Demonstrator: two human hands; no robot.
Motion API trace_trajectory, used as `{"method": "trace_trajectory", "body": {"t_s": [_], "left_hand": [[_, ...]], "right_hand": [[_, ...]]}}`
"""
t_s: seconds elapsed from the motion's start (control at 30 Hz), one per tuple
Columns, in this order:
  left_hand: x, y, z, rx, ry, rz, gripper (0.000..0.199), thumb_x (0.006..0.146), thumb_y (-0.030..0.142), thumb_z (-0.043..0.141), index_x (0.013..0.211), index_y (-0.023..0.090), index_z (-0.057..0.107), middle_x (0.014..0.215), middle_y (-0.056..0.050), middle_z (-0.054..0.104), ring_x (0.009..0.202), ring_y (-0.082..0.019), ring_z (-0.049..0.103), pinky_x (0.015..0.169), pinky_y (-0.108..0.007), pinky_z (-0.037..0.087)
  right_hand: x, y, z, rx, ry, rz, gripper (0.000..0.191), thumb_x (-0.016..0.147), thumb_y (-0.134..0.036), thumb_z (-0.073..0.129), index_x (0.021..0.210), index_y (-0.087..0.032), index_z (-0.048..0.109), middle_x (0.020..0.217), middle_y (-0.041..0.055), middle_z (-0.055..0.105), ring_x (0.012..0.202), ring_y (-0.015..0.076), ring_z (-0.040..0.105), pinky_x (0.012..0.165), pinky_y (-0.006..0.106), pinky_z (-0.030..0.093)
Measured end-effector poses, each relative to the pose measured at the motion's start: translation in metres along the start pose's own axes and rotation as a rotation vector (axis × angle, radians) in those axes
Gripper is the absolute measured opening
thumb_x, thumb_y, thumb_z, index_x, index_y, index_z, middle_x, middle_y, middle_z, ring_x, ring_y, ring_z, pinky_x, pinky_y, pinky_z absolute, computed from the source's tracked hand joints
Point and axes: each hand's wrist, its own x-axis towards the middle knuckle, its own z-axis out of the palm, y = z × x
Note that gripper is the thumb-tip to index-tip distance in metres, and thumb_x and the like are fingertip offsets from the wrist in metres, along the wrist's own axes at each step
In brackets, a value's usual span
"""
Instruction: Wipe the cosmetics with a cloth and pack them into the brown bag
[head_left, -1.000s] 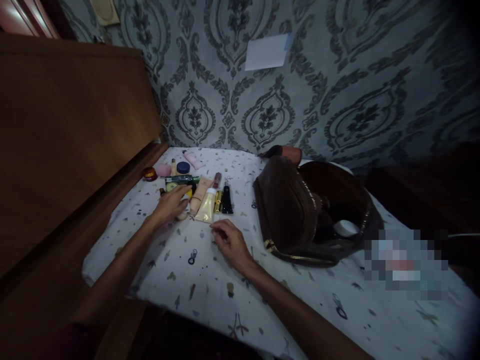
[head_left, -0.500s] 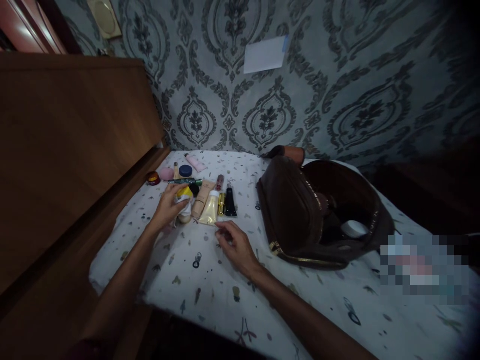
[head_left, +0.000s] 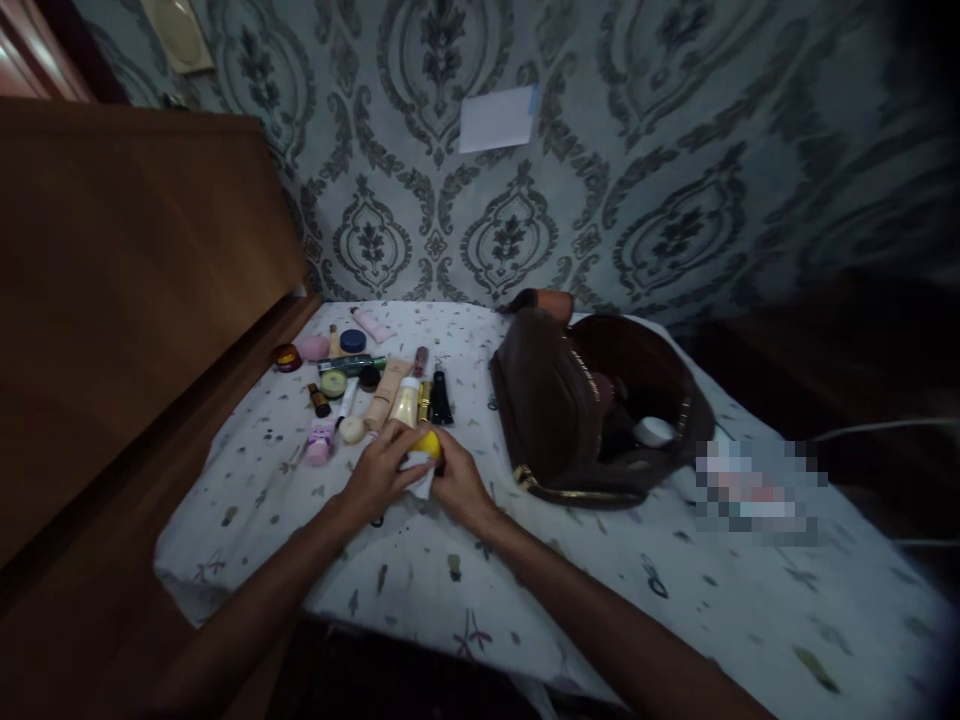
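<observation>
Close together in front of the cosmetics, my left hand [head_left: 384, 468] and my right hand [head_left: 463, 480] are both closed on a yellow item [head_left: 428, 446]. A white cloth or tissue [head_left: 417, 476] hangs beneath it, between my fingers. Just beyond my hands lie a cream tube [head_left: 406, 402], a beige tube [head_left: 387, 393], a gold tube [head_left: 425, 401] and a black tube [head_left: 441, 398]. Left of them are a small brown bottle [head_left: 319, 400], a pink-and-purple bottle [head_left: 320, 442], a round cream-coloured item [head_left: 351, 430] and a green-lidded jar [head_left: 333, 383].
An open brown bag [head_left: 540, 410] stands at the right, with a white round item [head_left: 655, 431] inside. Farther back left are a blue round container [head_left: 352, 341], a pink tube [head_left: 372, 325] and an amber jar [head_left: 286, 357]. A wooden cabinet [head_left: 142, 250] borders the left side.
My left hand has moved right, away from the left group, carrying the yellow item and white cloth. My right hand has closed on the item too. The camera view has shifted slightly.
</observation>
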Motion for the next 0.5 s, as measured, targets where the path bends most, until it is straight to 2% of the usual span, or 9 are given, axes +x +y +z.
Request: {"method": "trace_trajectory", "body": {"t_s": [0.1, 0.2, 0.33, 0.5], "left_hand": [[-0.002, 0.001, -0.002, 0.037, 0.001, -0.012, 0.035, 0.094, 0.034, 0.055, 0.126, 0.022, 0.059, 0.104, -0.007, 0.059, 0.096, -0.02, 0.061, 0.086, -0.033, 0.052], [-0.001, 0.003, -0.002, 0.048, 0.046, 0.007, 0.029, 0.094, 0.034, 0.053, 0.118, 0.021, 0.062, 0.1, -0.006, 0.06, 0.093, -0.021, 0.062, 0.084, -0.033, 0.052], [0.0, 0.006, 0.0, 0.055, 0.042, -0.002, 0.027, 0.093, 0.035, 0.052, 0.114, 0.02, 0.062, 0.098, -0.005, 0.061, 0.093, -0.021, 0.062, 0.084, -0.032, 0.051], [0.004, 0.01, 0.001, 0.019, 0.094, -0.057, 0.022, 0.093, 0.035, 0.05, 0.098, 0.02, 0.064, 0.089, -0.004, 0.064, 0.087, -0.021, 0.061, 0.08, -0.032, 0.05]], "right_hand": [[-0.003, -0.004, 0.001, -0.043, -0.016, -0.04, 0.05, 0.071, -0.011, 0.058, 0.12, -0.019, 0.058, 0.12, 0.009, 0.065, 0.109, 0.0239, 0.061, 0.098, 0.039, 0.049], [-0.005, -0.009, -0.001, -0.127, -0.021, -0.062, 0.045, 0.073, -0.014, 0.06, 0.118, -0.017, 0.058, 0.116, 0.0099, 0.065, 0.108, 0.0243, 0.061, 0.098, 0.039, 0.049], [-0.007, -0.017, -0.007, -0.21, -0.043, -0.048, 0.04, 0.075, -0.014, 0.061, 0.115, -0.019, 0.058, 0.112, 0.0073, 0.063, 0.107, 0.0222, 0.06, 0.096, 0.035, 0.05], [-0.008, -0.016, -0.011, -0.16, -0.063, -0.093, 0.043, 0.075, -0.013, 0.063, 0.118, -0.017, 0.059, 0.111, 0.0082, 0.059, 0.107, 0.0228, 0.058, 0.097, 0.036, 0.049]]}}
